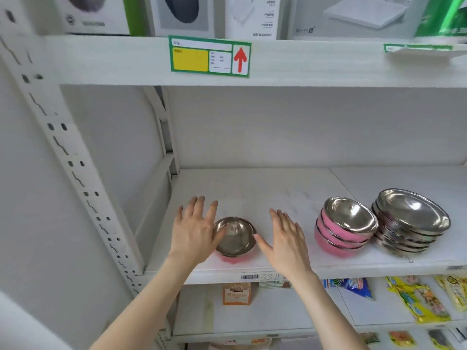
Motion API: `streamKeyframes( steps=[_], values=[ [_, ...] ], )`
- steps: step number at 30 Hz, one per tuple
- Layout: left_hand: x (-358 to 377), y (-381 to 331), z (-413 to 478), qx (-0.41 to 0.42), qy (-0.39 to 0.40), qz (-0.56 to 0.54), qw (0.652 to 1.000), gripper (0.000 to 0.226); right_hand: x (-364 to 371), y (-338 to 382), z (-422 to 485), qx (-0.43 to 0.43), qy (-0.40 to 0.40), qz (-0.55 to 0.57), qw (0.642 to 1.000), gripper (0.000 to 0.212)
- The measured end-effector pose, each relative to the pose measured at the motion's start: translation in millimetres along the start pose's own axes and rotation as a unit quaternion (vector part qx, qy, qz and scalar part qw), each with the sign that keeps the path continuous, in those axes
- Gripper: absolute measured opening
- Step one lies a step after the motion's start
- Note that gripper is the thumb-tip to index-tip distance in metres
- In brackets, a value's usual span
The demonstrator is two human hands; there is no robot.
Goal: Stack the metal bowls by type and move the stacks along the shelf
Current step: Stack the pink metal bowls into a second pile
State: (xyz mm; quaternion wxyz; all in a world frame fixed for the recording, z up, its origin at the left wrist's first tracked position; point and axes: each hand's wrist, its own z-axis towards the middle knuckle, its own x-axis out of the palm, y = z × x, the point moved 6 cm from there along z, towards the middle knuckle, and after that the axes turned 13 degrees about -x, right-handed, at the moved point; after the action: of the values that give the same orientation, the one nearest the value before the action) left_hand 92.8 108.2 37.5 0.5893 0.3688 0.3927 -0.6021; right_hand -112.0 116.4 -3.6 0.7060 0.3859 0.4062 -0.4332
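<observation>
A single pink-sided metal bowl point(235, 237) stands upright near the front left of the white shelf point(265, 188). My left hand point(194, 229) is spread open against its left rim, fingers apart. My right hand point(285, 236) is open just right of the bowl, its thumb touching or nearly touching the rim. Neither hand grips the bowl. Further right stands a tilted stack of pink-sided metal bowls point(345, 229). Beside it, at the far right, sits a stack of plain shallow steel bowls point(410, 221), also leaning.
A slotted white upright point(75, 170) bounds the shelf on the left. The shelf above carries boxed goods and a green-yellow label point(209, 56). Snack packets point(419, 299) lie on the shelf below. Bare shelf lies between the single bowl and the stacks.
</observation>
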Motion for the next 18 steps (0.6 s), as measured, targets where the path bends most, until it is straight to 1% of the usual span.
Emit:
streamKeyframes(
  steps=[4, 8, 10, 12, 16, 18],
  values=[
    [28.6, 31.4, 7.8, -0.028, 0.049, -0.002, 0.998, 0.071, 29.5, 8.3, 21.9, 0.014, 0.022, 0.098, 0.995, 0.076],
    [65.2, 38.0, 1.2, -0.059, 0.147, -0.054, 0.986, 0.073, 58.7, 9.4, 24.4, 0.085, 0.059, 0.209, 0.973, 0.076],
    [81.7, 36.1, -2.3, -0.084, 0.204, -0.121, 0.968, 0.07, 71.0, 9.8, 23.0, 0.108, 0.061, 0.239, 0.963, 0.074],
    [93.8, 31.3, -5.9, -0.096, 0.245, -0.186, 0.947, 0.065, 78.6, 10.6, 20.1, 0.119, 0.048, 0.27, 0.954, 0.07],
    [102.6, 21.9, -16.9, -0.111, 0.278, -0.294, 0.908, 0.063, 83.3, 13.8, 13.2, 0.139, 0.028, 0.319, 0.937, 0.065],
    [102.6, 19.4, -17.6, -0.113, 0.278, -0.318, 0.899, 0.064, 81.1, 15.1, 13.0, 0.14, 0.017, 0.328, 0.934, 0.062]
  ],
)
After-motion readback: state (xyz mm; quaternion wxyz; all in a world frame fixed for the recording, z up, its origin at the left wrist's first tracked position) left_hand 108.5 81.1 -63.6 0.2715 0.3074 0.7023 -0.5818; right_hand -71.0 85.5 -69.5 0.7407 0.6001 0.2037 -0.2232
